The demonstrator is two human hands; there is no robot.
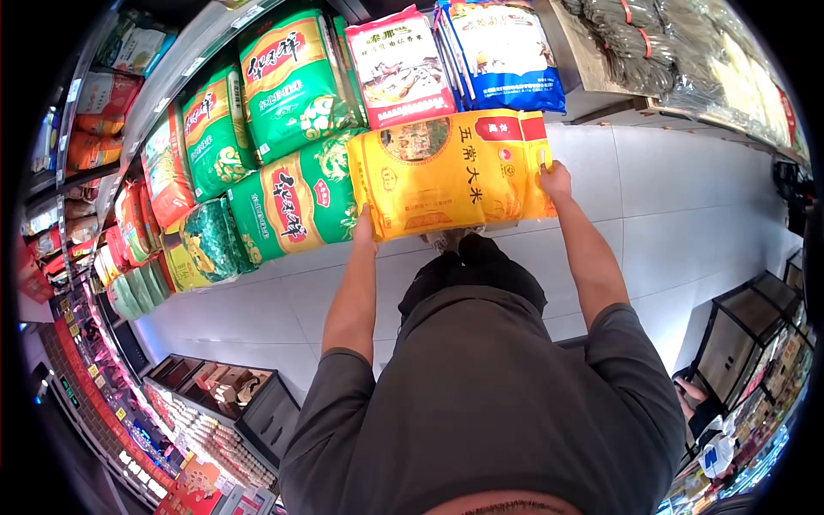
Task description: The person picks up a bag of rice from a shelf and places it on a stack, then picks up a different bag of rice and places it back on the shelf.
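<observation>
I hold a large yellow rice bag (pixel 446 172) with red label and dark characters, lengthwise in front of me above the floor. My left hand (pixel 365 227) grips its left lower edge. My right hand (pixel 555 180) grips its right end. The bag sits next to a stack of green rice bags (pixel 296 202) and below a pink-and-white bag (pixel 399 64) and a blue-and-white bag (pixel 506 51).
More green and orange bags (pixel 167 172) line the shelf at left. White tiled floor (pixel 669 197) spreads to the right. Display cabinets (pixel 223 395) stand at lower left, dark shelving units (pixel 747 335) at right, bundled dark goods (pixel 652 47) at top right.
</observation>
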